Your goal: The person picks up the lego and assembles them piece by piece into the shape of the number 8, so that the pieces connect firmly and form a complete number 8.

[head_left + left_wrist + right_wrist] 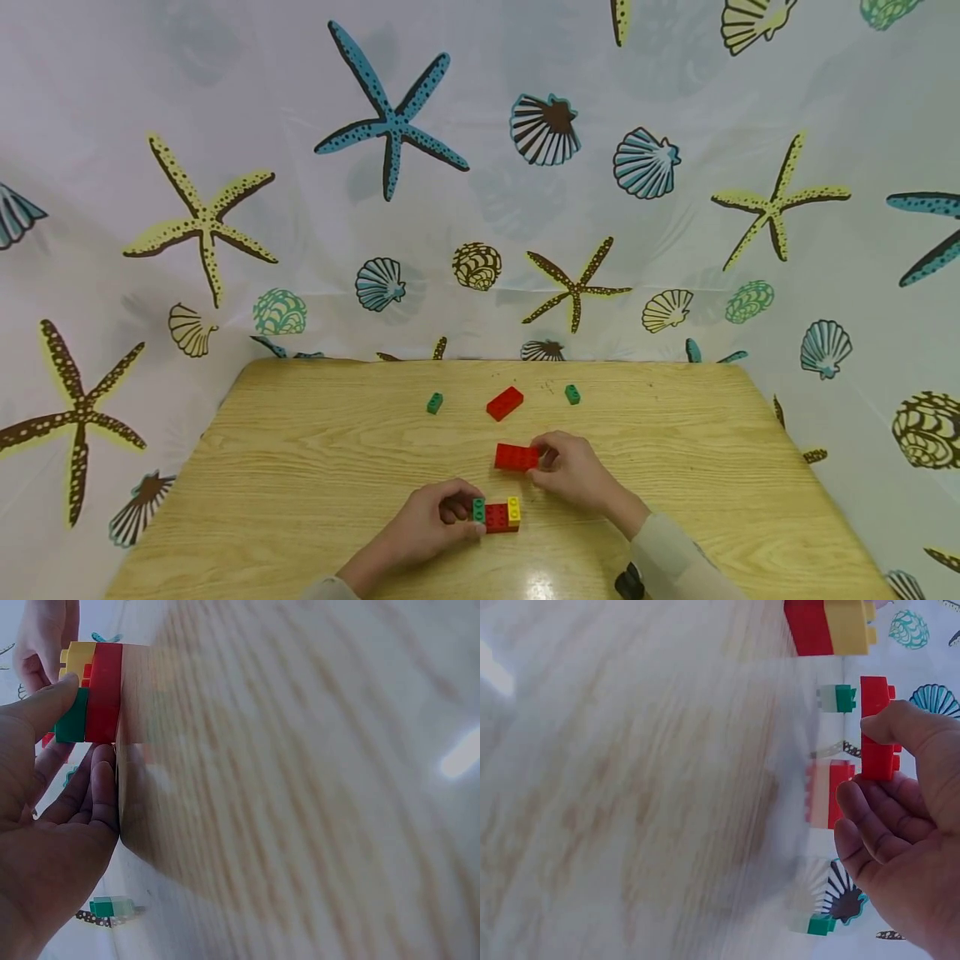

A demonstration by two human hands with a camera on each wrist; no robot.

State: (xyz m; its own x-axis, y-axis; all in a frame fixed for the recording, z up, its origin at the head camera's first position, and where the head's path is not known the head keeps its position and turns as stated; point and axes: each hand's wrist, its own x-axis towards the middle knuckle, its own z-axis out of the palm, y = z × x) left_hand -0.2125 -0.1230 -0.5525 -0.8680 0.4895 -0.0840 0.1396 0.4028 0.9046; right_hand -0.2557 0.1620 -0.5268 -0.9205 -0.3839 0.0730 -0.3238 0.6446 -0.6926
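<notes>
On the near part of the table sits a red brick [497, 518] with a small green brick [478, 509] on its left end and a small yellow brick [513, 511] on its right end. My left hand [433, 521] pinches the green end between thumb and fingers. Just behind and to the right, my right hand [572, 469] grips a second red brick [515, 457] by its right end. In the right wrist view this red brick [877, 757] appears raised off the table, thumb on one side and fingers beneath.
Farther back on the wooden table [337, 417] lie another red brick [505, 403], a small green brick [435, 403] to its left and one more green brick [572, 394] to its right. A sea-patterned curtain [480, 183] hangs behind the table and along its sides.
</notes>
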